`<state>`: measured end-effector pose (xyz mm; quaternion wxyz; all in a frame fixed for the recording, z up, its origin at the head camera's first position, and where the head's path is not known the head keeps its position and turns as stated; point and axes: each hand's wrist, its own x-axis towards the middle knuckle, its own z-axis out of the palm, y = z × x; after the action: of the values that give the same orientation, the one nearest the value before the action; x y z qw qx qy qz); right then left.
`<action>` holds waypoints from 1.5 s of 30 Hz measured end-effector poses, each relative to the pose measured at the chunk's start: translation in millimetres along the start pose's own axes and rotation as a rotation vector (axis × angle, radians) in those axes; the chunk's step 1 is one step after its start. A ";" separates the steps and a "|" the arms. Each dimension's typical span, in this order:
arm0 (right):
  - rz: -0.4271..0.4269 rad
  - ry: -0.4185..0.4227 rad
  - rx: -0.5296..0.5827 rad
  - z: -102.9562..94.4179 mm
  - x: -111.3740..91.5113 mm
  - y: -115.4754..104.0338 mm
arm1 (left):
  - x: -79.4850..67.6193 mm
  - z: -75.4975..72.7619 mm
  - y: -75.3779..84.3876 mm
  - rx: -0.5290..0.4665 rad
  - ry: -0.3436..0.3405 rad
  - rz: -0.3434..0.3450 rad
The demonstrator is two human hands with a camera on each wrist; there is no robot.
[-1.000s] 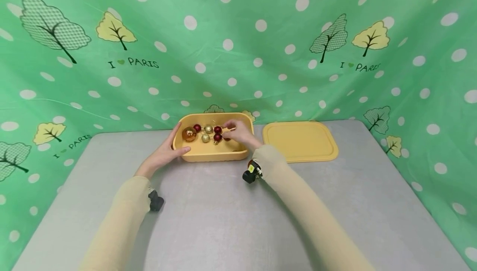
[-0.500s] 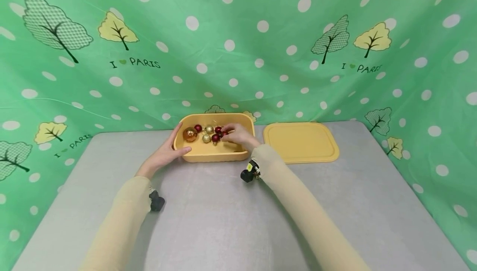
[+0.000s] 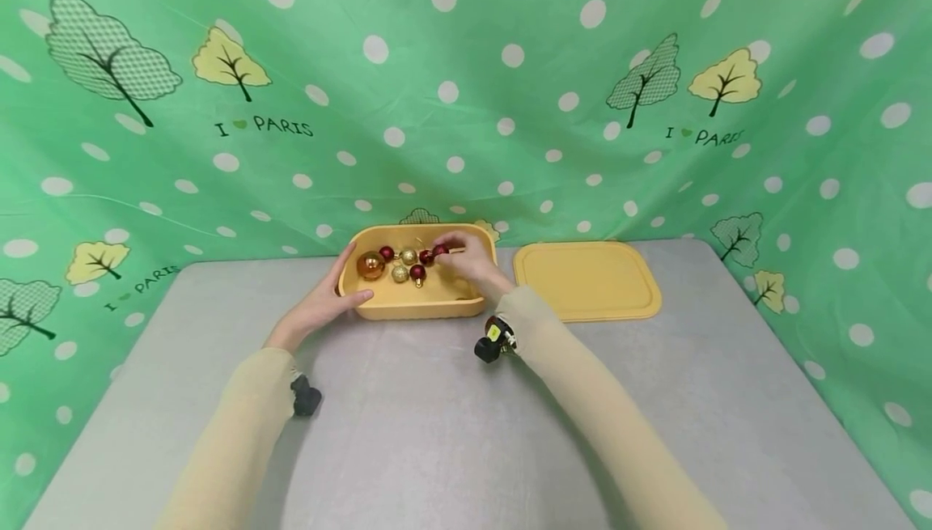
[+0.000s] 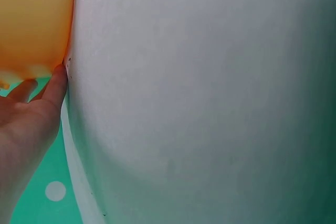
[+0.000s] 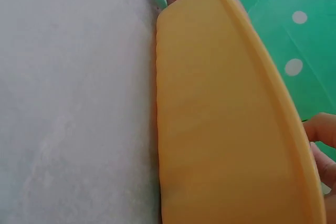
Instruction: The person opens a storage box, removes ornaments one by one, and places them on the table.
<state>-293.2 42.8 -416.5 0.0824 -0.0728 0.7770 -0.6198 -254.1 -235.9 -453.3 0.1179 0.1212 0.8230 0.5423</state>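
My left hand (image 3: 318,306) holds the left end of a yellow plastic box (image 3: 408,311), thumb over its rim; in the left wrist view its fingers (image 4: 55,85) lie against the outer wall. My right hand (image 3: 475,261) reaches over the box's right side and pinches a dark red Christmas bauble (image 3: 440,250). Inside the box lie a large copper bauble (image 3: 370,265), small gold baubles (image 3: 400,273) and more red baubles (image 3: 417,272). In the right wrist view the box's front wall (image 5: 226,103) hides the baubles and part of the right hand.
A flat yellow lid (image 3: 587,279) lies on the grey table (image 3: 408,417), right of the box. Behind the box hangs a green dotted cloth (image 3: 451,142), close to its back wall. Both forearms cross the table from the front.
My right hand dips among the red baubles, then rises slightly with one between its fingertips. Another red bauble has shifted a little left in the box. The left hand keeps its hold.
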 end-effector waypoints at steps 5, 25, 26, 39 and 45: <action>-0.024 -0.037 0.090 -3.8 -6.7 -6.3 | -0.8 2.6 1.5 -0.028 0.000 0.017; -0.086 -0.135 0.184 -44.4 -42.2 -10.3 | 0.1 1.0 -1.2 -0.031 0.007 0.013; -0.082 -0.129 0.182 -47.0 -43.8 -9.7 | 0.2 1.0 -1.3 -0.028 0.006 0.013; -0.087 -0.120 0.121 -79.2 -59.2 4.0 | -0.2 0.8 -2.3 -0.015 0.003 0.007; -0.099 -0.149 0.074 -92.6 -63.5 7.6 | 0.2 1.3 -0.7 -0.003 0.001 0.006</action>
<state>-251.5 146.3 -401.3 0.1121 -0.1539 0.7406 -0.6444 -253.9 -235.0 -454.4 0.1162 0.1233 0.8218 0.5441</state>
